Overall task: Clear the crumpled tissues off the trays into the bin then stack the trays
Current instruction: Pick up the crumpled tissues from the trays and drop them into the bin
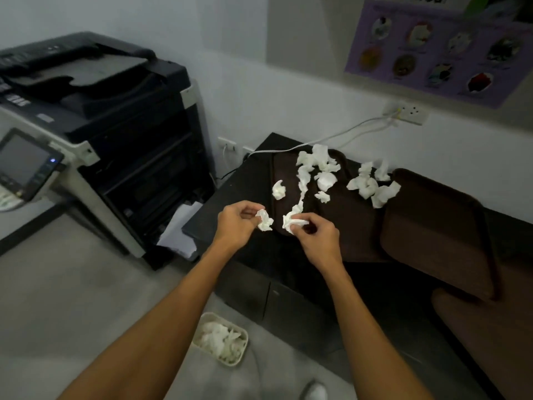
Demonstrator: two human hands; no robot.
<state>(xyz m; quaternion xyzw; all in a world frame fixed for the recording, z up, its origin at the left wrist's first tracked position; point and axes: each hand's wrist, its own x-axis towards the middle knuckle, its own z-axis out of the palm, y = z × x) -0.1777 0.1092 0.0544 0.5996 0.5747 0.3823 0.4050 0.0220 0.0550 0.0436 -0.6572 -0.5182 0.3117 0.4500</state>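
Observation:
Several white crumpled tissues point(324, 168) lie on a dark brown tray point(346, 223) on the black cabinet top. More tissues point(372, 187) sit between it and a second brown tray point(435, 226) to the right. My left hand point(235, 223) pinches one crumpled tissue point(264, 220) at the tray's near left corner. My right hand point(315, 241) pinches another tissue point(291, 220), which trails upward in a long twisted strip. A small cream bin point(220, 339) with tissues in it stands on the floor below my left forearm.
A large black copier point(95, 131) stands to the left, close to the black cabinet point(259, 249). A white cable point(317, 141) runs from a wall socket across the cabinet's back edge. A third brown tray point(484, 336) shows at the lower right. My shoe point(315, 391) is by the bin.

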